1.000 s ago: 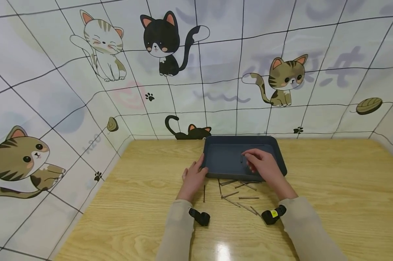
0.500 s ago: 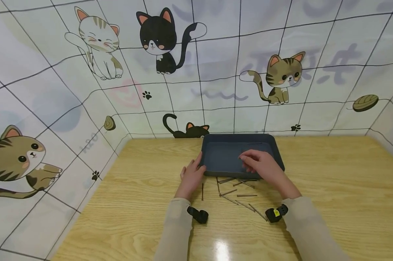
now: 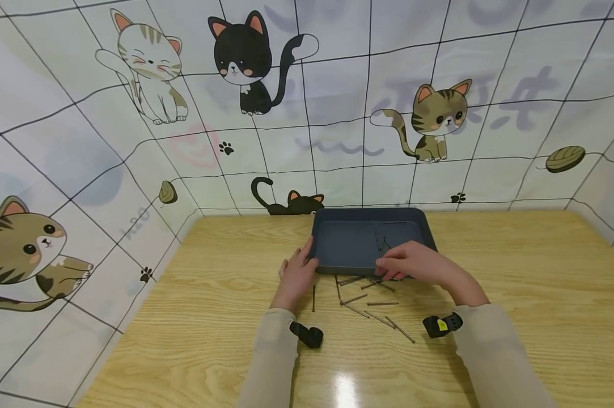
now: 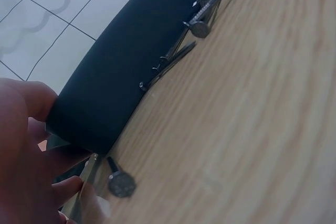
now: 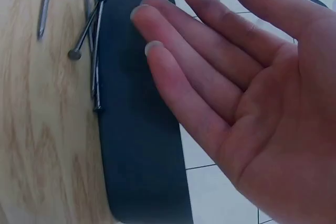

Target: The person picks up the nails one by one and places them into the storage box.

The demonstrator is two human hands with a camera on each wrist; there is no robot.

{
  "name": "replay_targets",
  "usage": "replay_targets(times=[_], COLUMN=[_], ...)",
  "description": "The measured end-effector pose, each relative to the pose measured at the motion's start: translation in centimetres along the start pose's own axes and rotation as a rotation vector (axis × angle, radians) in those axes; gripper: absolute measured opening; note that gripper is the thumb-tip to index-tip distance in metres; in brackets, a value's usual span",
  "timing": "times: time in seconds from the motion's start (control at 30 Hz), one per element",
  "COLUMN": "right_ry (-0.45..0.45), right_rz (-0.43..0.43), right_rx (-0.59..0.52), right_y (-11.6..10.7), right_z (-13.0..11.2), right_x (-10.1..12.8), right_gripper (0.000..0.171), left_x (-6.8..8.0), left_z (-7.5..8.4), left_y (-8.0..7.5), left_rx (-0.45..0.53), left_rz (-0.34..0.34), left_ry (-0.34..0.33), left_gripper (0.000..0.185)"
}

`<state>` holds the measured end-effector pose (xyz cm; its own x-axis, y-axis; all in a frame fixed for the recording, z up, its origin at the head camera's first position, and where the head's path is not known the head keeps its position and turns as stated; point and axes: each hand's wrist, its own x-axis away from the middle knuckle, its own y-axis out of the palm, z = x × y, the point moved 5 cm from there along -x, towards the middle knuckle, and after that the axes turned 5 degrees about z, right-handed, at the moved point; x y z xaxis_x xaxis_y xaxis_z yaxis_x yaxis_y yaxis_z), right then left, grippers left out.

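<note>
on the counter (image 3: 490, 255) sits a dark tray (image 3: 347, 243); the left hand (image 3: 296, 275) grips its near-left corner, the right hand (image 3: 414, 266) hovers with fingers straight above its front rim, nails (image 3: 373, 306) scattered just before it.

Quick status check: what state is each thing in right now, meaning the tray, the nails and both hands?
Tray: upright on the table, a few nails lying inside.
Loose nails: scattered flat on the table in front of the tray, some against its near wall.
Left hand: fingers curled round the tray's near left corner.
Right hand: fingers straight, holding nothing, over the tray's near edge.
</note>
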<state>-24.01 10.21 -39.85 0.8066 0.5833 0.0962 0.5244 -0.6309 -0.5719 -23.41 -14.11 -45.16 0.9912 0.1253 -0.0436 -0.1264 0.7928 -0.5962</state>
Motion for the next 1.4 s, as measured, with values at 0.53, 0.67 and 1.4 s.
replay_targets(times=[0.53, 0.67, 1.4], right_ry=[-0.045, -0.037, -0.019], right_rz=[-0.136, -0.168, 0.046], right_rx=[0.289, 0.356, 0.798], right_y=[0.9, 1.8, 4.4], right_z=[-0.8, -0.8, -3.5], right_x=[-0.2, -0.4, 0.4], right_gripper=[0.036, 0.043, 0.006], left_x=[0.1, 0.2, 0.0], left_z=[-0.5, -0.6, 0.0], left_y=[-0.4, -0.5, 0.1], left_rx=[0.009, 0.011, 0.017], left_rz=[0.0, 0.007, -0.01], left_ry=[-0.017, -0.028, -0.013], left_gripper=[0.057, 0.058, 0.058])
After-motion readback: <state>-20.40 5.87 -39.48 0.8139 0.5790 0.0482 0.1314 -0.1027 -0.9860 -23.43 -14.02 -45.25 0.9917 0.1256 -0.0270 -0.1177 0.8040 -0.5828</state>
